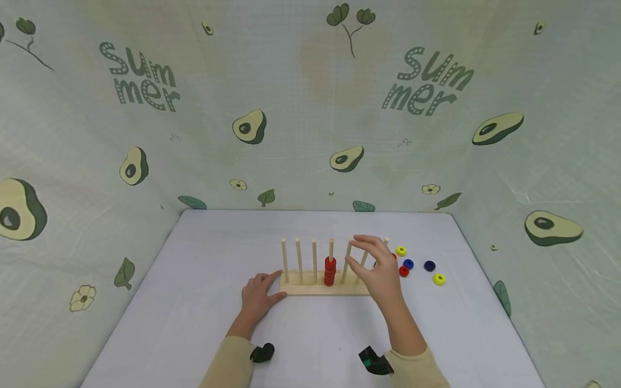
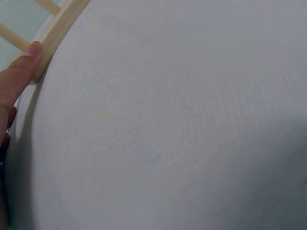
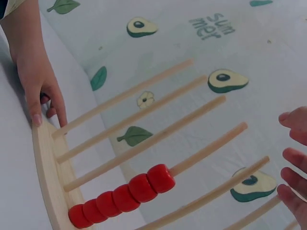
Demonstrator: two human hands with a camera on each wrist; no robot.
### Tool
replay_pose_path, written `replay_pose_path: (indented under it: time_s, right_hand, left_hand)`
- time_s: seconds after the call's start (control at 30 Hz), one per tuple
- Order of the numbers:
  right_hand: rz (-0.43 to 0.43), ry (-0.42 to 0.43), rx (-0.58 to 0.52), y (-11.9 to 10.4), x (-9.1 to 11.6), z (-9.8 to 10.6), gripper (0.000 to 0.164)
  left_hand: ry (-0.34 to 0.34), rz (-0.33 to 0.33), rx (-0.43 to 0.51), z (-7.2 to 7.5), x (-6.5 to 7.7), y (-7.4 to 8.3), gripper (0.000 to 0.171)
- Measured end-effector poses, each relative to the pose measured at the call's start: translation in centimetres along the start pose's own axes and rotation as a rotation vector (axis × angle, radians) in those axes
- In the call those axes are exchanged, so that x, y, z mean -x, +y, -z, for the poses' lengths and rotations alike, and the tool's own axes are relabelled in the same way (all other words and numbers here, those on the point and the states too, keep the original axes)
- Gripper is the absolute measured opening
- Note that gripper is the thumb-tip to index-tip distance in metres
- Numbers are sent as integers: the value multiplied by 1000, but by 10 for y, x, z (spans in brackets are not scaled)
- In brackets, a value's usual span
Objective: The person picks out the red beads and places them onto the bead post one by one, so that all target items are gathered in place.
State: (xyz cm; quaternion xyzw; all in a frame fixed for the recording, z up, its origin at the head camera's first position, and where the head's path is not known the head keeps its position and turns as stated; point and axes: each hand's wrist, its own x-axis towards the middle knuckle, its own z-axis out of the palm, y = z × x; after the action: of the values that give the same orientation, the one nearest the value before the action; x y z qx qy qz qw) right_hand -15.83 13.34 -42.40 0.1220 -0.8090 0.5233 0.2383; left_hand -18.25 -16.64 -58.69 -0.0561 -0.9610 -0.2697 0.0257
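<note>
A wooden peg rack (image 1: 310,290), its long base set with a row of upright pegs, stands on the table. Several red beads (image 1: 330,272) are stacked on one peg near the middle, whose top stays bare. At the left end of the base, my left hand (image 1: 257,296) holds on, thumb at the near side and fingers beyond. My right hand (image 1: 380,272) is raised beside the pegs right of the stack, thumb and fingers apart with nothing between them. It hides part of the rack's right end. The right wrist view shows its spread fingers (image 3: 292,172) near the peg tops.
Loose beads lie right of the rack: yellow ones (image 1: 439,279), a blue one (image 1: 408,264), a dark blue one (image 1: 429,265) and a red one (image 1: 404,271). A patterned cloth (image 1: 296,81) surrounds the white table (image 1: 194,258) at the back and sides.
</note>
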Motion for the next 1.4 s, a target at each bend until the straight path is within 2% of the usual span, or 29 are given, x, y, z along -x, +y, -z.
replay_pose_path:
  time_s: [0.2, 0.4, 0.5, 0.77, 1.17, 1.4]
  right_hand:
    - [30, 69, -31, 5, 3, 8, 31]
    - [49, 135, -3, -17, 4, 21, 28]
    - [27, 179, 12, -15, 4, 27, 26]
    - [-33, 260, 49, 35, 4, 36, 25]
    - [-247, 234, 142, 68, 13, 48, 24]
    - [-331, 235, 169, 91, 18, 53, 25]
  left_hand:
    - [9, -1, -11, -2, 0, -1, 64]
    - [14, -1, -11, -5, -1, -4, 65]
    - [12, 1, -14, -5, -1, -4, 65]
    - [5, 13, -16, -4, -1, -4, 65]
    - [4, 4, -20, -5, -2, -5, 65]
    - [-2, -3, -35, -4, -3, -4, 65]
